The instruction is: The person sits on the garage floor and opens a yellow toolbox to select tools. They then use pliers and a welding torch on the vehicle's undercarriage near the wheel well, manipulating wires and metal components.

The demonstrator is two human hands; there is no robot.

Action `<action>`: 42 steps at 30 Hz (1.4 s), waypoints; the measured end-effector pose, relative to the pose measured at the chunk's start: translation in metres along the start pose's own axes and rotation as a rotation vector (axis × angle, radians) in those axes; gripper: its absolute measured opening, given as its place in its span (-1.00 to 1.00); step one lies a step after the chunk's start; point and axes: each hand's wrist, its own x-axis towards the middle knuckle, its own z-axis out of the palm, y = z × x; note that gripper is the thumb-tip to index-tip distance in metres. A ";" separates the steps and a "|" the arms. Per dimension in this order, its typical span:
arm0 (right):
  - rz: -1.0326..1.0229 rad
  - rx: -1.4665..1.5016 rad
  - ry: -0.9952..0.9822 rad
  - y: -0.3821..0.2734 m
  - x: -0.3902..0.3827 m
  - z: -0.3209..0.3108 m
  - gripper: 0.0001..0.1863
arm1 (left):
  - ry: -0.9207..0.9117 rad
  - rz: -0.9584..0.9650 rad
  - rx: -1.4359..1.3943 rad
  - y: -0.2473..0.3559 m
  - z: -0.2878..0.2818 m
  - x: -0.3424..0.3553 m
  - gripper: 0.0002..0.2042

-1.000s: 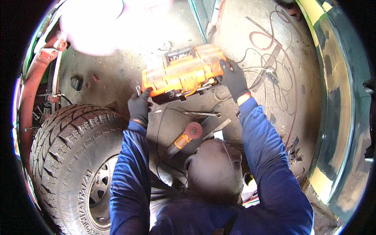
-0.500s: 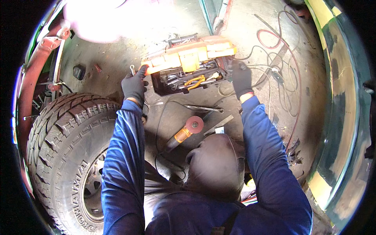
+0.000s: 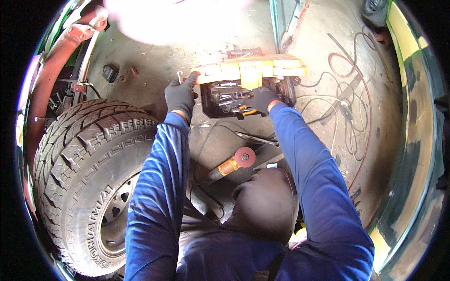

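A black toolbox (image 3: 220, 113) with an orange lid (image 3: 276, 70) stands on the floor ahead, its lid raised. My gloved left hand (image 3: 180, 97) is closed at the lid's left corner, thumb and fingertips against the orange edge. From that same fist a wrench (image 3: 180, 76) sticks up, ring end showing. Inside the box my gloved right hand (image 3: 263, 99) reaches among the tools, its fingers mostly hidden by the lid and the contents. Several metal tools (image 3: 225, 97) lie in there, with yellow-handled pliers (image 3: 248, 111) below the right hand.
An angle grinder (image 3: 229, 166) with a reddish disc lies before my knee. Nearer the box is a long wrench (image 3: 255, 137) on the floor. A big tyre (image 3: 89, 164) stands at left. Cables and a red hose (image 3: 368, 117) loop at right, beside a patchy vehicle panel (image 3: 417, 117).
My right hand has left the box's right edge and moved left into the tools. My left hand stays at the lid's corner with the wrench. The whole view has shifted slightly.
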 end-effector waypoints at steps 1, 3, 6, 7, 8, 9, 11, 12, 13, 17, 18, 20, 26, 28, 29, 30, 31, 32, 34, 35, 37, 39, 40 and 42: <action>-0.028 -0.020 -0.026 -0.002 0.001 0.004 -0.11 | -0.001 0.002 -0.006 0.000 0.000 0.000 -0.55; -0.074 -0.104 -0.061 -0.005 0.006 0.008 -0.07 | -0.005 0.007 -0.019 0.000 0.001 0.000 -0.54; -0.056 -0.243 -0.144 -0.010 0.013 0.007 -0.06 | 0.000 -0.001 0.044 0.001 0.001 0.001 -0.52; -0.054 -0.274 -0.121 -0.012 0.015 0.006 -0.07 | 0.002 0.002 0.040 0.002 0.001 0.001 -0.52; -0.054 -0.318 -0.068 -0.014 0.017 0.006 -0.07 | -0.002 0.004 0.050 0.002 0.001 0.002 -0.52; -0.091 -0.391 -0.046 -0.015 0.018 0.006 -0.14 | 0.006 0.011 0.045 0.002 0.001 0.002 -0.51; -0.092 -0.303 -0.082 -0.015 0.020 0.011 -0.26 | 0.022 0.024 0.039 0.001 0.001 0.002 -0.48; -0.085 -0.259 -0.205 -0.011 0.019 0.014 -0.31 | 0.035 0.035 0.055 0.000 0.002 0.003 -0.47; -0.109 -0.228 -0.173 -0.007 0.018 0.020 -0.36 | 0.024 0.041 0.056 0.000 0.002 0.003 -0.48; -0.193 -0.212 -0.054 0.016 0.026 0.044 -0.44 | 0.015 0.048 0.080 -0.003 0.001 0.007 -0.52; -0.185 -0.266 0.067 0.020 0.030 0.048 -0.47 | 0.014 0.040 0.089 -0.004 0.001 0.007 -0.52; -0.143 -0.032 0.153 0.026 0.037 0.050 -0.55 | 0.011 0.039 0.101 -0.005 0.001 0.008 -0.51; -0.121 -0.041 0.269 0.053 0.044 -0.001 -0.32 | 0.029 0.097 0.152 -0.009 0.001 0.012 -0.49; -0.025 -0.017 0.146 0.061 0.039 -0.019 -0.32 | 0.015 0.084 0.102 -0.010 0.001 0.013 -0.48; -0.012 -0.001 0.138 0.065 0.037 -0.026 -0.32 | 0.026 0.088 0.128 -0.011 0.002 0.014 -0.48; 0.004 -0.046 0.044 0.065 0.038 -0.030 -0.35 | 0.040 0.093 0.152 -0.011 0.002 0.015 -0.47; 0.002 -0.158 -0.014 0.066 0.035 -0.033 -0.35 | 0.053 0.098 0.179 -0.011 0.002 0.017 -0.47; -0.029 -0.260 -0.017 0.064 0.031 -0.030 -0.35 | 0.054 0.102 0.175 -0.012 0.003 0.017 -0.46; -0.066 -0.256 -0.067 0.062 0.020 -0.025 -0.31 | 0.060 0.115 0.185 -0.012 0.003 0.019 -0.45; -0.072 -0.295 -0.044 0.060 0.014 -0.019 -0.30 | 0.050 0.104 0.169 -0.013 0.003 0.020 -0.45; -0.094 -0.440 0.092 0.056 0.001 -0.006 -0.31 | 0.048 0.103 0.182 -0.014 0.003 0.020 -0.45; -0.046 -0.438 0.103 0.053 -0.007 0.008 -0.33 | 0.050 0.114 0.189 -0.014 0.003 0.021 -0.45; -0.024 -0.416 0.041 0.052 0.001 0.012 -0.35 | 0.055 0.124 0.201 -0.013 0.003 0.021 -0.45; 0.008 -0.367 -0.003 0.055 0.008 0.017 -0.41 | 0.062 0.107 0.213 -0.011 0.002 0.020 -0.46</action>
